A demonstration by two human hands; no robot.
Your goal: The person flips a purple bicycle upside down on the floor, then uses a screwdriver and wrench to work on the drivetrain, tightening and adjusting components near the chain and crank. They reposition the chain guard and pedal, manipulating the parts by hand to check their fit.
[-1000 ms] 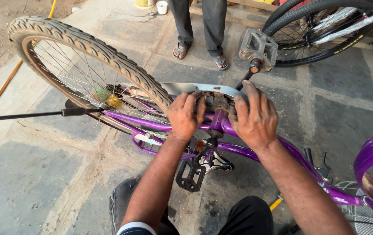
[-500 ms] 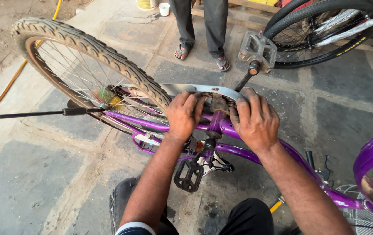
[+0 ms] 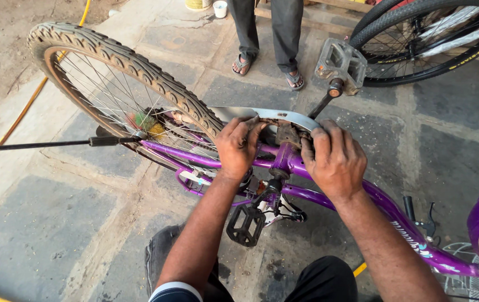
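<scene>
A purple bicycle frame (image 3: pixel 373 198) lies on its side on the stone floor, its rear wheel (image 3: pixel 122 84) up at the left. A curved metal chain guard (image 3: pixel 267 115) sits over the rusty chainring near the crank. My left hand (image 3: pixel 238 146) grips the guard's left part, fingers curled over its edge. My right hand (image 3: pixel 333 161) grips its right end by the crank arm. One grey pedal (image 3: pixel 340 61) sticks up beyond my hands and a black pedal (image 3: pixel 246 225) hangs below them.
Another person's legs in sandals (image 3: pixel 267 39) stand at the back. A second bicycle's wheel (image 3: pixel 418 33) is at the top right. A black rod (image 3: pixel 43 145) reaches in from the left to the axle. A yellow hose (image 3: pixel 10 128) runs along the floor.
The hands stay on the chain guard, with only a slight shift of the view; the wheel and frame appear unmoved.
</scene>
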